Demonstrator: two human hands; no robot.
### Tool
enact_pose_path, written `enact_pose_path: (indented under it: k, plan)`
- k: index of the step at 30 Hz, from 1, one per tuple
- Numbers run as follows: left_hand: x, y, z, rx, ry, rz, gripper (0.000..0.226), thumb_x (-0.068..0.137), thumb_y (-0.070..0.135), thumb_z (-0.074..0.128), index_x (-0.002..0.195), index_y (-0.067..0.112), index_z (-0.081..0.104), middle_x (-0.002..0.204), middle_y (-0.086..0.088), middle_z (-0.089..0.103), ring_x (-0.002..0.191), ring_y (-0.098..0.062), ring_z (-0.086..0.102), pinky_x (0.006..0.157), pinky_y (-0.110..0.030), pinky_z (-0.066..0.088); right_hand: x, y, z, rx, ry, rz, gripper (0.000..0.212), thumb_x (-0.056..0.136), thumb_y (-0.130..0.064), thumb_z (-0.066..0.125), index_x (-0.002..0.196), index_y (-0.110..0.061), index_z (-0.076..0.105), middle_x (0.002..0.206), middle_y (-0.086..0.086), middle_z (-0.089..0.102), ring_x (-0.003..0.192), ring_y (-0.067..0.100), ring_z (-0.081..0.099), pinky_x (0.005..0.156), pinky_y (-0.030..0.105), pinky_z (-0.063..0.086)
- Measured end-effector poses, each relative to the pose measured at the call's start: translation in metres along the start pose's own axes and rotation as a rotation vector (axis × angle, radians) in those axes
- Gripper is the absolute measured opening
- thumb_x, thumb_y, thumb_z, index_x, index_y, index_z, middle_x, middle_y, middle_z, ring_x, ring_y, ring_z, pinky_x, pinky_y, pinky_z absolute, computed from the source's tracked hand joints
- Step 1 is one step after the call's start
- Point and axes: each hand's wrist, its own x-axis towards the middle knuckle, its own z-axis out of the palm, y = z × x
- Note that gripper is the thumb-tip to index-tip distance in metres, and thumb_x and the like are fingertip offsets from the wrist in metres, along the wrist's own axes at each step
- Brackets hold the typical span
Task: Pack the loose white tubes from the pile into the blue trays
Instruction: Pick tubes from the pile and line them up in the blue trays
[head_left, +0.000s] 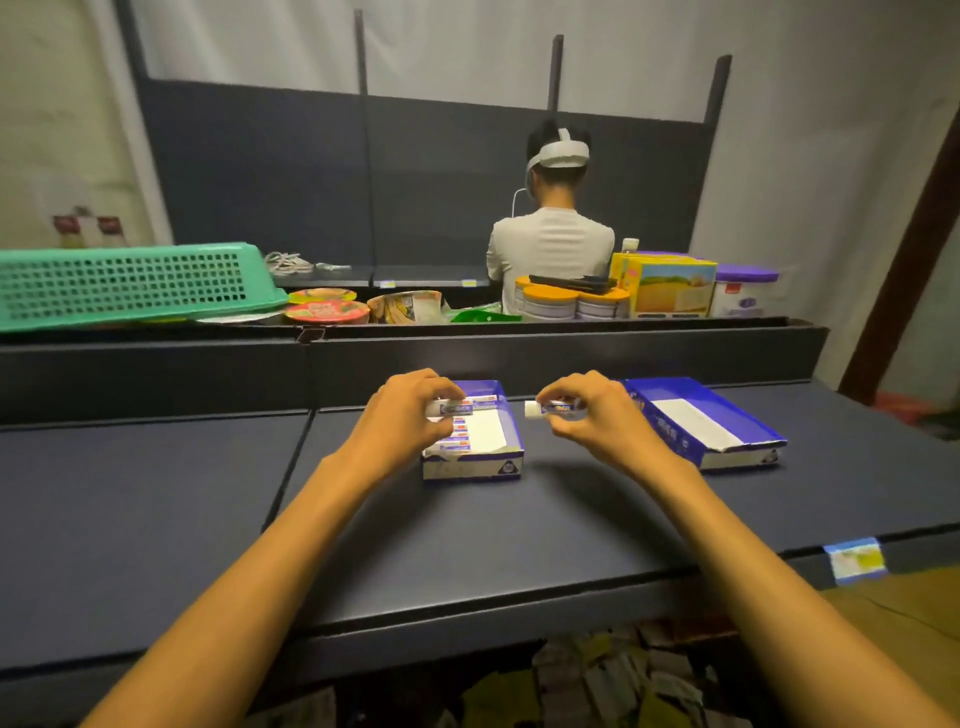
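Packing small white tubes into blue cardboard trays on a dark shelf.
The left hand (410, 410) pinches one white tube (453, 408) over the part-filled left tray (511, 441); the right hand (597, 415) pinches another white-capped tube (550, 408) between both trays, beside the right tray (727, 452).

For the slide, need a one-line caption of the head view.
Left hand lowers a tube into the part-filled tray; right hand holds another tube.

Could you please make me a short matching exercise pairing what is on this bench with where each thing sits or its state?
Things:
1. left hand
2. right hand
3. left tray
4. right tray

States:
A. partly filled with tubes
B. holds no tubes
C. grips a tube over the left tray
D. grips a tube between the trays

Pairs: 1-C, 2-D, 3-A, 4-B
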Motion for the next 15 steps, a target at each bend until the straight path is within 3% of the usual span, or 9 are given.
enact_pose_path:
  k: [9,15]
  plan:
    - [0.014,-0.027,0.006,0.039,0.019,-0.115,0.031,0.081,0.014,0.074,0.112,0.019,0.069,0.111,0.001,0.065,0.101,-0.015,0.061,0.085,-0.035,0.054,0.059,0.006,0.041,0.076,-0.123,-0.070,0.021,0.086,-0.026,0.071,0.107,-0.026,0.066,0.113,-0.005,0.066,0.101,0.010,0.056,0.085,0.034,0.053]
    - [0.038,-0.052,0.014,0.049,0.021,-0.092,0.029,0.079,0.015,0.076,0.107,0.019,0.070,0.106,0.001,0.066,0.096,-0.015,0.062,0.081,-0.035,0.055,0.097,0.002,0.063,0.020,-0.153,-0.103,0.018,0.085,-0.024,0.070,0.103,-0.027,0.066,0.109,-0.008,0.067,0.094,0.009,0.056,0.080,0.029,0.051]
